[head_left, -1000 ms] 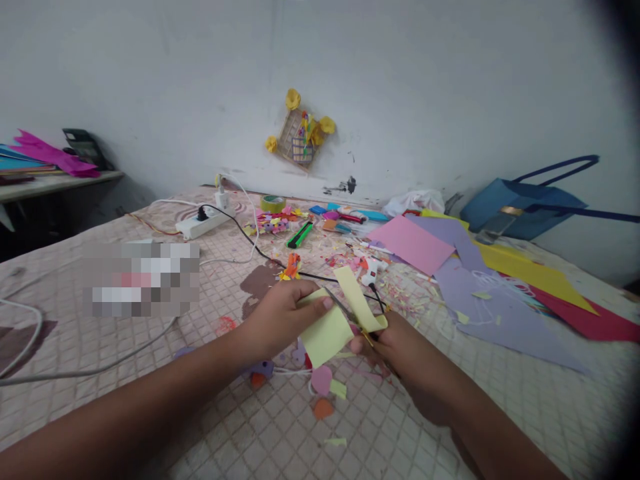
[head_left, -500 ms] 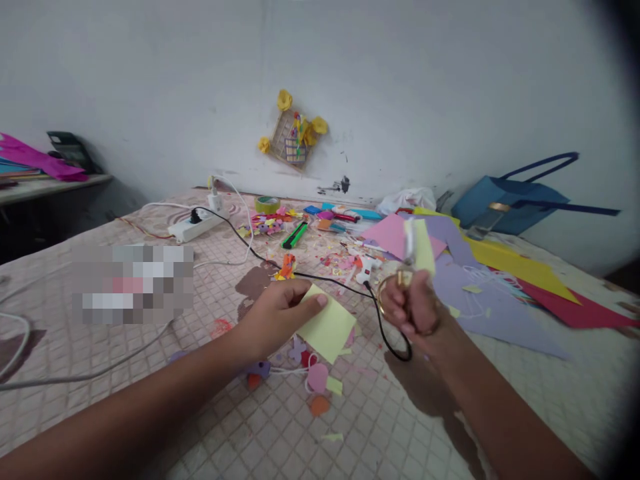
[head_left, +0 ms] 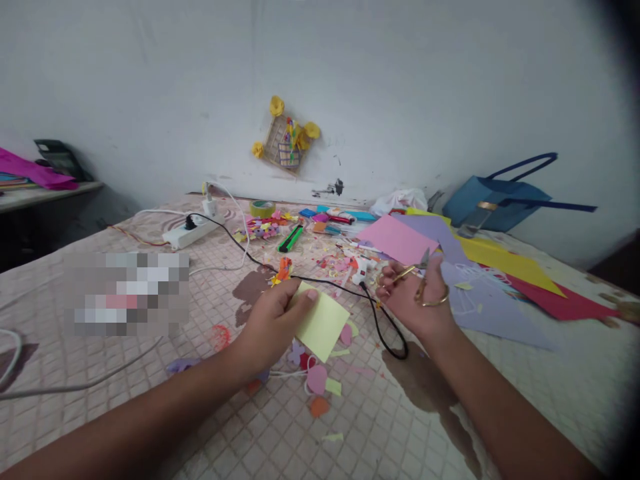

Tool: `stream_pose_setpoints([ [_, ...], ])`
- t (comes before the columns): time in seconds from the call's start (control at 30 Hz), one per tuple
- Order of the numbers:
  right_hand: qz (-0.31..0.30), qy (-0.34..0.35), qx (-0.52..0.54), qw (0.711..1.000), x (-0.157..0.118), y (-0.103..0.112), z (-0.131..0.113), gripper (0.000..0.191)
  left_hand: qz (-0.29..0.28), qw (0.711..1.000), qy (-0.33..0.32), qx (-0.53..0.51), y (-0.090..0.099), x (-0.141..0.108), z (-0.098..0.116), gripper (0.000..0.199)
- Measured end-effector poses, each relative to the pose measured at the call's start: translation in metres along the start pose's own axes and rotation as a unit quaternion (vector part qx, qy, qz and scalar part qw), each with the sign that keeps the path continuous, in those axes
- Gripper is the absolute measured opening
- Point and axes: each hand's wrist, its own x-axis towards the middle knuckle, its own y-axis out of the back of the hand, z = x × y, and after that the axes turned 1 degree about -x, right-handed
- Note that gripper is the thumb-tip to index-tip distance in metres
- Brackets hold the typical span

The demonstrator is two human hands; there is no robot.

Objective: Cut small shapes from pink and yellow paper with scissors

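My left hand (head_left: 273,323) pinches a pale yellow piece of paper (head_left: 324,323) between thumb and fingers, above the table. To the right, my right hand (head_left: 417,293) is turned palm up with its fingers through the gold handles of a pair of scissors (head_left: 407,272). The handles are spread apart and the short blades point away, over the pink sheet's edge. Below the paper lie a pink cut-out (head_left: 317,379), an orange cut-out (head_left: 319,406) and small yellow scraps (head_left: 333,387). A white glue gun (head_left: 359,271) with a black cord lies between the hands, farther back.
A white power strip (head_left: 194,231) with cables stands at the back left. Pink paper (head_left: 397,239), purple paper (head_left: 500,327) and yellow paper (head_left: 510,263) overlap on the right, near a blue bag (head_left: 500,200). A green cutter (head_left: 291,239) and tape roll (head_left: 261,209) lie at the back.
My right hand has turned palm up and opened the scissors' handles. The pale yellow strip that it held up is no longer seen in it. My left hand still holds its paper.
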Motion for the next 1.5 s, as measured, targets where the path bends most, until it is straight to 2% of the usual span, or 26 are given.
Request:
stream_pose_setpoints([
  [0.13,-0.087,-0.002,-0.116,0.989,-0.016,-0.029,0.027,0.048,0.042,0.999,-0.023,0.026,-0.008,-0.004,-0.004,0.031],
  [0.3,-0.132,-0.044,-0.197,0.971,-0.038,-0.045,0.05,0.034,0.023,0.999,-0.015,-0.025,-0.012,-0.006,-0.004,0.016],
  [0.4,-0.132,-0.043,-0.259,0.956,-0.042,-0.046,0.049,0.029,-0.012,0.996,0.008,-0.094,-0.012,-0.005,-0.003,0.021],
  [0.53,-0.138,0.001,-0.234,0.962,-0.04,-0.044,0.04,0.027,-0.089,0.976,0.026,-0.196,-0.012,-0.003,-0.003,0.028],
  [0.7,-0.124,0.047,-0.197,0.971,-0.041,-0.047,0.037,0.028,-0.123,0.969,0.039,-0.21,-0.012,-0.004,-0.003,0.028],
  [0.9,-0.119,0.029,-0.183,0.976,-0.044,-0.05,0.037,0.029,-0.081,0.98,0.005,-0.183,-0.012,-0.002,-0.007,0.024],
  [1.07,-0.123,0.004,-0.221,0.968,-0.045,-0.049,0.036,0.029,-0.034,0.994,-0.015,-0.101,-0.01,0.0,-0.014,0.021],
  [1.2,-0.135,0.004,-0.242,0.961,-0.043,-0.043,0.039,0.028,-0.028,0.998,-0.039,-0.034,-0.008,-0.001,-0.012,0.023],
  [1.33,-0.162,-0.008,-0.261,0.952,-0.043,-0.038,0.042,0.024,-0.027,0.994,-0.087,0.061,-0.005,-0.002,-0.006,0.014],
  [1.5,-0.186,-0.017,-0.258,0.948,-0.044,-0.037,0.044,0.019,-0.046,0.987,-0.117,0.1,-0.002,0.0,-0.003,0.012],
])
